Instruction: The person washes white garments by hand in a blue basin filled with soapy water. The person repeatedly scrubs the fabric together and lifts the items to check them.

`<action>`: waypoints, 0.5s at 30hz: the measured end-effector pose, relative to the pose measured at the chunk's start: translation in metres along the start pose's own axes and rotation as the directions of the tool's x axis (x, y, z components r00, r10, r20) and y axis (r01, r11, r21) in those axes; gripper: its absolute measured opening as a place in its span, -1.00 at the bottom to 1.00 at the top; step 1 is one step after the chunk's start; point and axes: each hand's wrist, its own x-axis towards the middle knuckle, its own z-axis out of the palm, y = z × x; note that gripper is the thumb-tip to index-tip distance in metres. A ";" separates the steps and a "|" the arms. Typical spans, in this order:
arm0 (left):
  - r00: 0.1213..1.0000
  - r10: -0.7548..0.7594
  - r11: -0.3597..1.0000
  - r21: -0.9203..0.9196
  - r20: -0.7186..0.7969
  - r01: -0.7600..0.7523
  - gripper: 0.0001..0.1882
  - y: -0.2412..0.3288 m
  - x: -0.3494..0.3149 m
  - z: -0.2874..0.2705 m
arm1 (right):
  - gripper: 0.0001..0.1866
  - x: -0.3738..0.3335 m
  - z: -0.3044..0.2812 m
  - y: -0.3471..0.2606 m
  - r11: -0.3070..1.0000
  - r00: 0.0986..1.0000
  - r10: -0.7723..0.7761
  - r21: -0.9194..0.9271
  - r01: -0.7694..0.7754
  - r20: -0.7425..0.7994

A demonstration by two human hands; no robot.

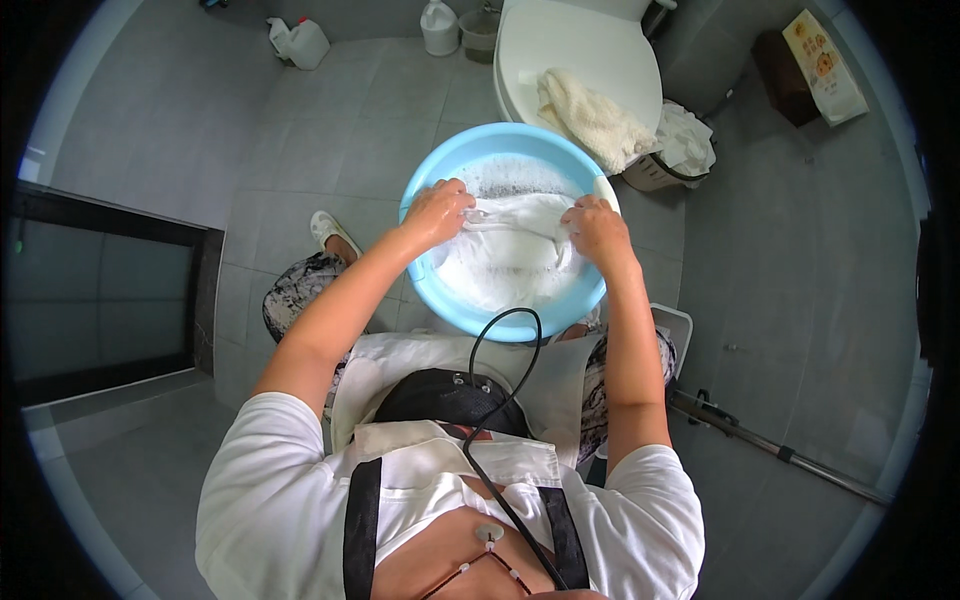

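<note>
A light blue basin [427,172] in front of me holds foamy water. In it lies a wet white cloth [512,243], stretched between my hands, its lower part sunk among the suds. At the basin's left side my left hand [440,213] is closed on the cloth's left end, fingertips partly hidden in the foam. Toward the right side, my right hand [598,236] pinches the other end, with a fold hanging below its fingers. A small pale object [605,190] rests at the basin's right rim, just beyond my right hand; its kind is unclear.
A white toilet [580,45] with a cream towel [590,115] over its lid stands beyond the basin. Right of it is a lined waste bin [685,150]. White jugs [440,28] stand along the far wall. A black cable [505,400] hangs before my chest.
</note>
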 end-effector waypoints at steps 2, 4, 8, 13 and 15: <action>0.999 -0.050 0.999 0.012 -0.004 0.050 -0.68 -0.003 0.001 0.018 | -0.84 0.000 0.013 -0.004 0.992 1.000 0.006 0.126 -0.002 -0.026; 0.996 -0.058 0.998 -0.029 -0.066 0.056 -0.64 0.006 0.005 0.027 | -0.75 0.005 0.029 -0.008 0.997 0.998 -0.016 0.078 0.022 -0.068; 0.967 -0.244 0.967 0.060 -0.071 0.248 -0.58 0.010 0.020 0.060 | -0.67 0.011 0.055 -0.013 0.995 0.996 0.081 0.058 -0.079 -0.031; 0.882 -0.430 0.903 0.100 0.193 0.419 -0.64 0.024 0.016 0.068 | -0.71 0.017 0.058 -0.023 0.983 0.930 0.184 -0.054 -0.176 0.317; 0.863 -0.425 0.905 0.112 0.274 0.410 -0.74 0.028 0.019 0.068 | -0.71 0.019 0.086 -0.015 0.978 0.931 0.183 -0.150 -0.142 0.317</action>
